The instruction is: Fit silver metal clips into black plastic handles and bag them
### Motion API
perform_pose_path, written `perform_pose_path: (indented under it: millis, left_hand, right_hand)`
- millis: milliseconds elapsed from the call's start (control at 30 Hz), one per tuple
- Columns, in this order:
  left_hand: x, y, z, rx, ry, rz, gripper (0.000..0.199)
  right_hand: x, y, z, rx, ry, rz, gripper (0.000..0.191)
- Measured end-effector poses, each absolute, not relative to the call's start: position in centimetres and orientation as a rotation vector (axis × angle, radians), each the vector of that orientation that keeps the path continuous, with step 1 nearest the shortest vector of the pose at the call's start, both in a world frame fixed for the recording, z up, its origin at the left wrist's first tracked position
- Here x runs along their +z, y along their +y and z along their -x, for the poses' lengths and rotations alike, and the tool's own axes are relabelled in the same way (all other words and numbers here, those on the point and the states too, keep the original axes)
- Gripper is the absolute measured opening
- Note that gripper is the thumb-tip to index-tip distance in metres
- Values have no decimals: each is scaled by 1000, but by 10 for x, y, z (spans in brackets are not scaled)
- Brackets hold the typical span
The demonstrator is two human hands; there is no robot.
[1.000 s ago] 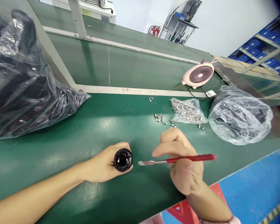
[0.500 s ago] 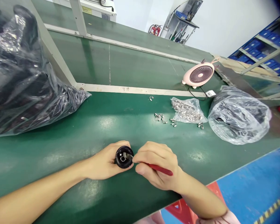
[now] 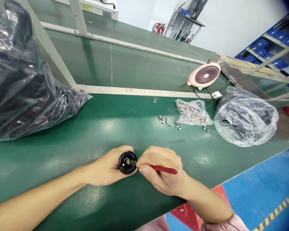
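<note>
My left hand [image 3: 110, 165] is wrapped round a black round cup-shaped part [image 3: 122, 169], its open end facing up towards me. Inside the cup sits a small shiny metal piece. My right hand [image 3: 161, 170] pinches a slim tool with a red handle [image 3: 167, 169], held like a pen. The tool's flat metal tip reaches over the rim into the cup, against or close to the metal piece; contact cannot be made out. Farther back on the green bench, small metal clips [image 3: 164, 120] lie loose beside a clear bag of metal clips [image 3: 194, 112].
A big clear bag of black parts [image 3: 26, 86] stands at the left, another plastic bag of dark material [image 3: 245, 117] at the right. A pink fan [image 3: 205, 76] sits behind a white rail [image 3: 135, 92]. The green bench's [image 3: 91, 134] front edge runs along the lower right.
The tool has tilted slightly, and its tip and the metal piece have shifted inside the cup. Both hands keep their grips. The whole view has moved a little.
</note>
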State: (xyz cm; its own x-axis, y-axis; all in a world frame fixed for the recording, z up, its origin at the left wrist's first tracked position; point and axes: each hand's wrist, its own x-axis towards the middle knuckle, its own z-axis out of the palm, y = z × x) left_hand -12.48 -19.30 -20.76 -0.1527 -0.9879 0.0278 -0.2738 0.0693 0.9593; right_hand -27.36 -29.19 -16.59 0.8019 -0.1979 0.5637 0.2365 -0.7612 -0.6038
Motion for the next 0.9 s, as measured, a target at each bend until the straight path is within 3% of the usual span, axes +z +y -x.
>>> perform_pose_path:
  millis: [900]
  left_hand:
    - [-211,-192,124,-1154,-1569,-1286,16]
  right_hand:
    - [-169,-292,274,-869,-93,2354,23]
